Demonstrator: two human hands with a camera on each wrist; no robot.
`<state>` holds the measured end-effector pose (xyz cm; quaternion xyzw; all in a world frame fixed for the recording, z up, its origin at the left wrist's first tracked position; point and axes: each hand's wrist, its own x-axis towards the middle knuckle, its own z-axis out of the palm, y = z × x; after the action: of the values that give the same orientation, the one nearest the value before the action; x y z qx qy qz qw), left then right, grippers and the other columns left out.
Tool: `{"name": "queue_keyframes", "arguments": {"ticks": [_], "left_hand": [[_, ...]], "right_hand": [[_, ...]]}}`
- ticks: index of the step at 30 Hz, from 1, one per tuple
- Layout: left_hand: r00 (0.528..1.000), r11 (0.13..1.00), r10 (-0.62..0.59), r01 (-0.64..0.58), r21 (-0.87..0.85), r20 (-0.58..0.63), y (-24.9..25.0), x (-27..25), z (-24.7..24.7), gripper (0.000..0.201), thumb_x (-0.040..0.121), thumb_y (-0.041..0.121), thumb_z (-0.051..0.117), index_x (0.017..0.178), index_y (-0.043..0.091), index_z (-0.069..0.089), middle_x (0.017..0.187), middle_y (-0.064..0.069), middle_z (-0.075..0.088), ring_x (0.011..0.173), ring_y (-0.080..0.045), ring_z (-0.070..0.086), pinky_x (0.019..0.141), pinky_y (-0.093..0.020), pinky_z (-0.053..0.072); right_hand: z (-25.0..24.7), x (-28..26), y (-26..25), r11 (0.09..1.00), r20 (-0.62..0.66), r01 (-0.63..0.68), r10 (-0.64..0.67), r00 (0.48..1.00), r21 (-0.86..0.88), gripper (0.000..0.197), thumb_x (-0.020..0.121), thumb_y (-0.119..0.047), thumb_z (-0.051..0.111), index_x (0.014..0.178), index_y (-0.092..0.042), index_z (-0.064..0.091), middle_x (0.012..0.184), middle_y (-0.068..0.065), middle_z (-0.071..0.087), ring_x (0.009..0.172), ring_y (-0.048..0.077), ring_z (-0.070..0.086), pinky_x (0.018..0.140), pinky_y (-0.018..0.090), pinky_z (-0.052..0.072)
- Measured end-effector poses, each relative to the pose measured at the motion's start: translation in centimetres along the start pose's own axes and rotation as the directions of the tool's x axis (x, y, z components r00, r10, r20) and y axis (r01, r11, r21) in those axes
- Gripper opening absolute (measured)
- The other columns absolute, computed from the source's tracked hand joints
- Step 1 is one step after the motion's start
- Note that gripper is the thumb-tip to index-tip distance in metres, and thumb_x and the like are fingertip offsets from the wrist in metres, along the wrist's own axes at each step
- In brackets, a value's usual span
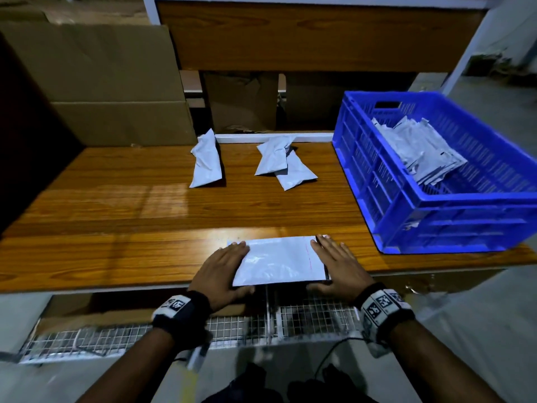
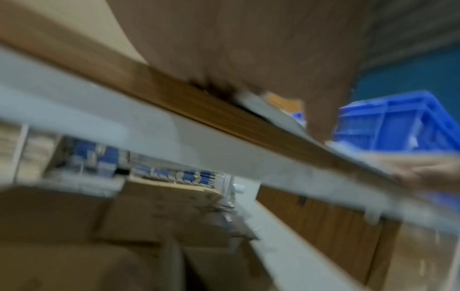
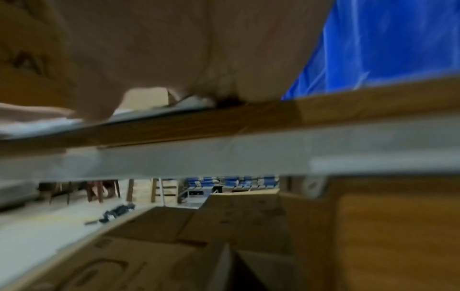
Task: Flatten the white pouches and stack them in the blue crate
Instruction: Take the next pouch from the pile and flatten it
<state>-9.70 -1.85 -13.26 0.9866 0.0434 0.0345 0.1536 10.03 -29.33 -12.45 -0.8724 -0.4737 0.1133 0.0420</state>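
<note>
Pouch (image 1: 279,261), white and already pressed nearly flat, lies at six o'clock on the wooden table (image 1: 122,216), its near edge level with or just past the table's front edge. The left hand (image 1: 222,270) covers its nine o'clock end and the right hand (image 1: 334,264) its three o'clock end, fingers straight and close together on top, thumbs down at the near edge. Holding both ends this way probably pushes out air while keeping the slippery film from sliding, and the thumbs look ready to get under it for the lift.

At two o'clock stands the blue crate (image 1: 436,199), touching the table, close enough for a short carry; a loose stack of flattened pouches (image 1: 418,149) lies inside. Toward twelve o'clock, three puffy pouches wait: one alone (image 1: 206,159), two overlapping (image 1: 283,162). Cardboard boxes (image 1: 110,82) stand at ten o'clock.

Both wrist views are blurred and look under the table edge, so the fingertips' contact cannot be confirmed there. Whether the thumbs are tucked beneath the pouch I cannot tell. The crate's right side is cut off.
</note>
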Motion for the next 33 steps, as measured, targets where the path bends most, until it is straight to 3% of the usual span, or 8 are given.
{"name": "queue_keyframes", "arguments": {"ticks": [3,6,10,13,20,26,30,33], "left_hand": [[0.993,0.993,0.094,-0.099,0.067,0.071,-1.6,-1.6,-0.5,0.088,0.079,0.038,0.06,0.154,0.028,0.017,0.159,0.012,0.008,0.146,-0.006,0.004,0.12,-0.03,0.005],[0.998,0.956,-0.014,-0.005,-0.292,-0.063,-1.5,-1.7,-1.8,0.062,0.079,0.01,0.041,0.138,0.025,0.051,0.144,0.007,0.046,0.135,-0.003,0.034,0.115,-0.027,0.026],[0.903,0.787,-0.379,0.201,-0.584,-0.2,-0.5,-0.7,-2.8,0.026,0.083,0.048,0.055,0.081,0.025,0.068,0.078,0.005,0.072,0.074,-0.009,0.062,0.066,-0.029,0.045],[0.838,0.733,-0.51,0.304,-0.608,-0.195,-0.1,0.7,-2.5,0.035,0.084,0.052,0.059,0.081,0.017,0.06,0.06,-0.006,0.063,0.058,-0.016,0.054,0.065,-0.036,0.049],[0.767,0.797,-0.603,0.586,-0.146,-0.217,2.0,1.5,-2.5,0.059,0.087,0.046,0.06,0.137,0.023,0.04,0.104,-0.001,0.069,0.097,-0.029,0.064,0.071,-0.034,0.047],[0.949,0.978,-0.13,0.171,0.122,-0.286,5.9,4.4,-0.7,0.042,0.089,0.035,0.048,0.125,0.016,0.058,0.12,-0.005,0.062,0.111,-0.028,0.054,0.085,-0.039,0.043],[0.98,0.978,-0.189,0.194,0.079,-0.061,7.1,5.5,1.2,0.052,0.102,0.037,0.029,0.152,0.021,0.028,0.158,0.001,0.029,0.147,-0.02,0.02,0.115,-0.036,0.019],[0.977,0.969,-0.206,0.211,0.126,-0.053,6.9,5.3,2.0,0.054,0.104,0.038,0.023,0.155,0.022,0.016,0.162,0.003,0.018,0.149,-0.018,0.009,0.12,-0.036,0.01]], "right_hand": [[-0.7,-0.3,1.3,0.995,0.015,0.088,-0.089,0.996,0.056,0.104,0.077,-0.037,0.076,0.156,-0.028,0.009,0.159,-0.012,-0.004,0.147,0.008,-0.008,0.122,0.035,0.002],[-2.0,-0.7,1.6,0.929,-0.178,0.112,-0.051,0.983,0.351,0.077,0.066,0.01,0.062,0.135,-0.025,0.057,0.145,-0.003,0.049,0.138,0.012,0.039,0.111,0.031,0.035],[-3.7,-1.1,1.3,0.84,-0.321,0.086,0.109,0.941,0.536,0.008,0.083,-0.013,0.075,0.086,-0.021,0.074,0.068,-0.009,0.067,0.068,0.008,0.063,0.064,0.03,0.048],[-4.1,-0.5,1.1,0.717,-0.227,-0.002,0.223,0.948,0.697,0.033,0.089,-0.02,0.071,0.119,-0.026,0.058,0.047,-0.008,0.042,0.046,0.006,0.04,0.052,0.02,0.031],[-4.4,-0.1,-0.7,0.892,-0.253,-0.417,0.45,0.856,0.175,0.055,0.087,-0.045,0.064,0.133,-0.023,0.044,0.088,0.004,0.068,0.079,0.027,0.065,0.06,0.033,0.049],[-2.3,3.1,-7.1,0.997,-0.444,-0.009,0.043,0.895,0.08,0.042,0.092,-0.037,0.042,0.122,-0.014,0.06,0.122,0.006,0.061,0.112,0.028,0.055,0.091,0.04,0.047],[0.7,4.7,-8.3,0.997,-0.23,-0.01,0.028,0.973,0.079,0.069,0.091,-0.046,0.014,0.148,-0.017,0.04,0.154,0.002,0.039,0.144,0.021,0.031,0.117,0.041,0.02],[1.4,4.4,-8.4,1.0,-0.281,-0.021,0.027,0.959,0.023,0.055,0.094,-0.037,0.031,0.139,-0.014,0.052,0.142,0.004,0.053,0.133,0.026,0.048,0.111,0.045,0.033]]}}
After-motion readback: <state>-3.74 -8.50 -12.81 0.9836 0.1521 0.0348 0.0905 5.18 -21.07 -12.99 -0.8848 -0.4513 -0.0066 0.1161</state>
